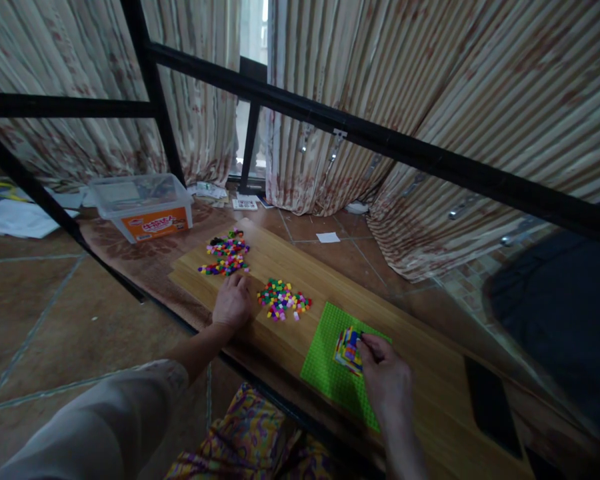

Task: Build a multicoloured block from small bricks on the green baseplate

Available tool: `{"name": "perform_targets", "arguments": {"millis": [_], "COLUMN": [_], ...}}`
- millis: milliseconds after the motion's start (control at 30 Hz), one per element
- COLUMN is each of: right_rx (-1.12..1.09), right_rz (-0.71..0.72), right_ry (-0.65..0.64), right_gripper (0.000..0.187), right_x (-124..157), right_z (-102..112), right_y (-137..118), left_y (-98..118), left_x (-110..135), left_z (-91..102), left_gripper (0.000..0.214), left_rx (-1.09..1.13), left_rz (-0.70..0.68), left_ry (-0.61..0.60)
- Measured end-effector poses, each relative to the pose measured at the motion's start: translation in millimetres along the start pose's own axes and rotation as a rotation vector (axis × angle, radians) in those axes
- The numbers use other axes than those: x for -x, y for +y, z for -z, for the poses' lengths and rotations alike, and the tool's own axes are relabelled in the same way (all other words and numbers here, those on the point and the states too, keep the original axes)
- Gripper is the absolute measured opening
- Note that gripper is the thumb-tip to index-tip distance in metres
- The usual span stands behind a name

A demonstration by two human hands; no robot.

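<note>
A green studded baseplate (325, 360) lies on the wooden board, bearing a layered stack of coloured toy bricks (349, 350). My right hand (387, 373) is at the stack's right side, thumb and fingers pinched on a small toy brick at its top, largely covered by the fingertips. My left hand (233, 301) rests on the board with its fingers curled, between two heaps of loose bricks. What its fingertips may hold is hidden. The farther heap (225, 257) is just beyond those fingers; the nearer heap (283, 298) lies to their right.
The long wooden board (410, 327) carries a dark flat slab (490, 400) at its right end. A clear plastic tub (153, 207) with an orange label stands at the back left. Black metal bars (290, 100) cross in front of the striped curtains (340, 60).
</note>
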State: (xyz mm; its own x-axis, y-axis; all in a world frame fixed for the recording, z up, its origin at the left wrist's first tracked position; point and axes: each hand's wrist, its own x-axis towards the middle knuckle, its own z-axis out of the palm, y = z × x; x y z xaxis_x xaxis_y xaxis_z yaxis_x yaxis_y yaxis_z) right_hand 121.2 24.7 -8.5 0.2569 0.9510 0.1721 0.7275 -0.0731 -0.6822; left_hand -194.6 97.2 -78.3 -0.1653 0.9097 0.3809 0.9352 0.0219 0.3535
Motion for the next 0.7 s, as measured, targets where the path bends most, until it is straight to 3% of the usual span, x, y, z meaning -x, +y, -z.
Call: {"name": "perform_targets", "arguments": {"millis": [700], "right_rx": [-0.180], "right_rz": [-0.067], "right_ry": [0.008], "right_gripper": [0.032], "right_x": [-3.5], "right_z": [1.5], "right_y": [-6.3], "left_y": [2.9], "left_x": [0.7], "left_z": [2.7], "left_gripper": [0.028], "left_rx": [0.031], "left_rz": [0.026], "left_ry": [-0.009]}}
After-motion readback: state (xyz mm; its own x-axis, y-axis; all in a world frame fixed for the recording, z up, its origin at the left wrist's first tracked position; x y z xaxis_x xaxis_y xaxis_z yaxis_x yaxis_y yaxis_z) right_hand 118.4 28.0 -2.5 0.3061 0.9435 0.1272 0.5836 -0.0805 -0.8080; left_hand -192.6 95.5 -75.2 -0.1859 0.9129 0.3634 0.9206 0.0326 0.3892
